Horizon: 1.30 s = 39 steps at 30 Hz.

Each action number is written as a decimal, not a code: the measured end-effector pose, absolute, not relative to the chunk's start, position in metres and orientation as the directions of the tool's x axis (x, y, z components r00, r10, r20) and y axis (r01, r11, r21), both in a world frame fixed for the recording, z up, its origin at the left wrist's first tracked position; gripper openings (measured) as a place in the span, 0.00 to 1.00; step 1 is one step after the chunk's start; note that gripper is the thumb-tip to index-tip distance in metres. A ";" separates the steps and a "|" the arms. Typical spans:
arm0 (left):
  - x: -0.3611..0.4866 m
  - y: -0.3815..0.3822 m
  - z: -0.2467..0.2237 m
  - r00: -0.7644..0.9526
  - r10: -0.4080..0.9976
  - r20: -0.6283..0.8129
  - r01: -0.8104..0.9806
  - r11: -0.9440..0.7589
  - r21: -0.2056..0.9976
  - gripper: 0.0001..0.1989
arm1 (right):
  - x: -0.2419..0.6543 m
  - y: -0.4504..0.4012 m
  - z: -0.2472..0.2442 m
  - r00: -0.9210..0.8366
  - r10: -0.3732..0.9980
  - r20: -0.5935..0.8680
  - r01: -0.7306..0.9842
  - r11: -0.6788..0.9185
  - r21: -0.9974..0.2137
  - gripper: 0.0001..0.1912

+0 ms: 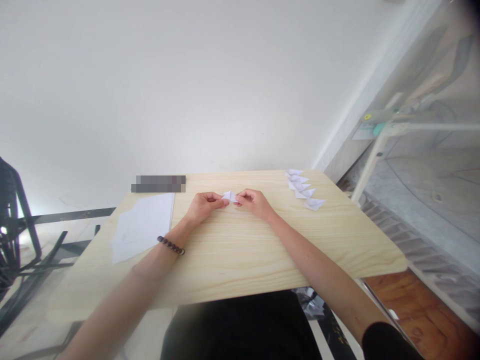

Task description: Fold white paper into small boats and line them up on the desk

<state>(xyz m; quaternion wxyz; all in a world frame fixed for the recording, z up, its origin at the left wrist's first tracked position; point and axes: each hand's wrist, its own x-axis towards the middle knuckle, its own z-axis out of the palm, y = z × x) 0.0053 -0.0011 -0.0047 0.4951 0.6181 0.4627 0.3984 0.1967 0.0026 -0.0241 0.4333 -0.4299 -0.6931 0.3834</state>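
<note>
A small folded piece of white paper [230, 196] is pinched between my two hands above the middle of the table. My left hand [204, 206], with a dark bead bracelet on the wrist, grips its left end between thumb and fingers. At the opposite end, my right hand [254, 202] pinches the paper the same way. Several folded white paper boats [298, 183] stand in an overlapping row toward the back right, and one more paper boat [314, 204] sits apart in front of them.
White paper sheets [144, 225] lie fanned on the left of the light wooden table [232, 265]. Behind them is a blurred-out dark object [158, 184]. A wall [225, 100] borders the table's back edge. A white metal frame [371, 165] stands to the right, dark chair parts [22, 215] to the left.
</note>
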 end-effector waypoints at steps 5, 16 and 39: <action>0.005 -0.002 -0.006 0.302 0.952 0.043 0.173 -0.099 0.980 0.17 | 0.194 0.001 -0.024 -0.261 0.906 0.332 0.302 0.403 -0.864 0.10; 0.010 0.001 -0.010 0.331 0.943 0.034 0.026 -0.045 0.999 0.16 | 0.190 0.002 -0.029 -0.207 0.916 0.344 0.281 0.392 -0.876 0.09; 0.013 -0.001 -0.006 0.299 0.952 0.062 -0.075 -0.041 0.996 0.21 | 0.186 0.003 -0.026 -0.210 0.946 0.249 -0.024 0.250 -0.968 0.15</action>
